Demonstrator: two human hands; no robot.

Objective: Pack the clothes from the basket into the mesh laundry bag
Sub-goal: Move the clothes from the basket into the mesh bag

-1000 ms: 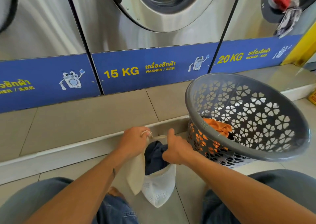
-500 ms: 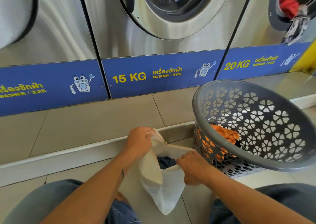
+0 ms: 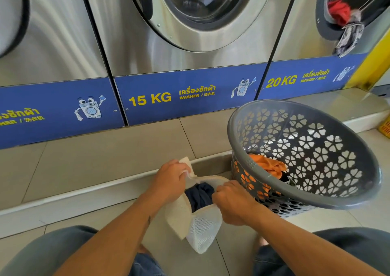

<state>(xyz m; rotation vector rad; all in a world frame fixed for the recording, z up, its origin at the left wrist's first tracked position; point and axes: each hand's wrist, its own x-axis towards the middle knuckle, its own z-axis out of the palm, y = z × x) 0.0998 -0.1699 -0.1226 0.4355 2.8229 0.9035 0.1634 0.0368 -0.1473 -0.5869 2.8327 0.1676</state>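
The white mesh laundry bag hangs between my knees with its mouth held wide. My left hand grips the far left edge of the mouth. My right hand pinches the near right edge. A dark navy garment sits inside the bag, seen through the opening. To the right, the grey plastic basket with flower cut-outs leans toward me on the floor. An orange garment lies in its bottom, with something dark beside it.
A raised tiled step runs in front of a row of steel washers with blue panels. The right washer's open door has red and grey cloth hanging out. My knees in jeans frame the bottom corners. A yellow crate edge shows at far right.
My right hand has come out of the bag's mouth and taken hold of its near edge. Both hands have pulled the opening wider. The navy garment now sits lower inside.
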